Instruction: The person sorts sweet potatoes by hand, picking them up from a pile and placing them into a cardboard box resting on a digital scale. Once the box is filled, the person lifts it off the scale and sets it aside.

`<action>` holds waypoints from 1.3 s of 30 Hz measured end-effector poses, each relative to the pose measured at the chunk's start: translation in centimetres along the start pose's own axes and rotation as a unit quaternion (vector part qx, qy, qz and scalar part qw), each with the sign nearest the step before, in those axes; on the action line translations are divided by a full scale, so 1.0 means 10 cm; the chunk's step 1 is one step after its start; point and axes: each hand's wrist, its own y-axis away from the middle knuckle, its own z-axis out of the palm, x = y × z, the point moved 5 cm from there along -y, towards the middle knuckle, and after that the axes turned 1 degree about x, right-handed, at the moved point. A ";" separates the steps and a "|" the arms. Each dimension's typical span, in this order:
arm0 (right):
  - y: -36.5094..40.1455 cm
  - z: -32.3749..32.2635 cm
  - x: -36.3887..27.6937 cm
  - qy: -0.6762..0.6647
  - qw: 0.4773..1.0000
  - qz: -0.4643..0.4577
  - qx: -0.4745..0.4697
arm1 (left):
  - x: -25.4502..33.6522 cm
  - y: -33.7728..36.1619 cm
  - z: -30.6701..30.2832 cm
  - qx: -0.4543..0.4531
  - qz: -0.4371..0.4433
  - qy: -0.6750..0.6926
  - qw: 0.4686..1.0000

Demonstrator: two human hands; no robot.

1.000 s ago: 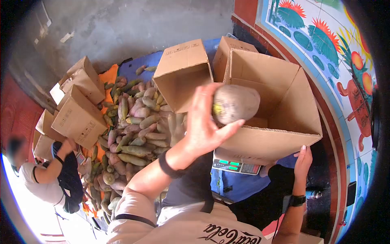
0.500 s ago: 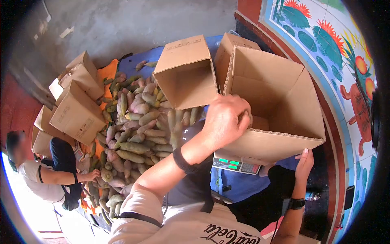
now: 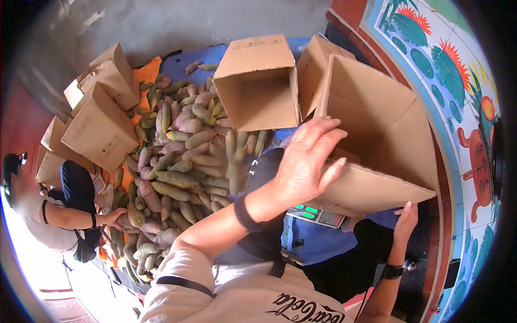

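Note:
A large cardboard box [image 3: 377, 185] with its top gaping upward stands before me, over a digital scale [image 3: 318, 215] with green lit displays. My left hand [image 3: 307, 156], a black band at its wrist, is at the box's near left corner, fingers stretched out and thumb apart, holding nothing. At the near right corner, the fingertips of my right hand [image 3: 405, 222] are right at the box's outer wall below the rim. Its fingers are extended, and a dark watch sits on that wrist. The box hides most of the scale.
A heap of long green and purplish root vegetables [image 3: 177, 180] covers the floor to the left. Another cardboard box [image 3: 257, 54] lies on its side behind it, and more boxes [image 3: 102, 126] stand far left. A co-worker [image 3: 51, 220] crouches there, one hand at the heap.
My left hand has gone from curled fingers at the box rim to spread fingers. The view has shifted slightly. The co-worker's hand still reaches into the heap.

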 end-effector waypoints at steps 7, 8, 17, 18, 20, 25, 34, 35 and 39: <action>0.01 0.03 0.10 0.014 1.000 0.014 -0.010 | -0.66 0.68 -0.51 0.010 -0.162 -0.088 0.983; 0.01 0.02 0.07 0.010 1.000 0.006 -0.002 | -0.79 0.84 -0.59 0.000 -0.193 -0.127 0.973; 0.02 0.01 0.09 0.010 0.999 0.039 -0.011 | -1.95 2.90 -1.23 -0.090 -0.404 -0.316 0.854; 0.02 0.01 0.09 0.011 0.999 0.038 -0.014 | -2.00 3.12 -1.29 -0.123 -0.451 -0.336 0.818; 0.03 -0.01 0.14 0.017 0.998 0.052 -0.012 | -2.10 3.62 -1.42 -0.178 -0.525 -0.356 0.752; 0.01 0.00 0.16 0.003 0.999 0.049 -0.015 | -2.17 4.29 -1.48 -0.212 -0.670 -0.276 0.656; 0.00 -0.03 0.30 0.008 0.999 0.041 0.006 | -2.67 4.00 -0.52 -0.254 -0.583 -0.196 0.746; 0.00 -0.03 0.34 0.007 0.998 0.055 0.007 | -2.73 3.92 -0.38 -0.270 -0.565 -0.203 0.753; 0.02 -0.05 0.50 -0.015 0.997 0.067 0.041 | -2.77 3.35 -0.10 -0.305 -0.563 -0.194 0.743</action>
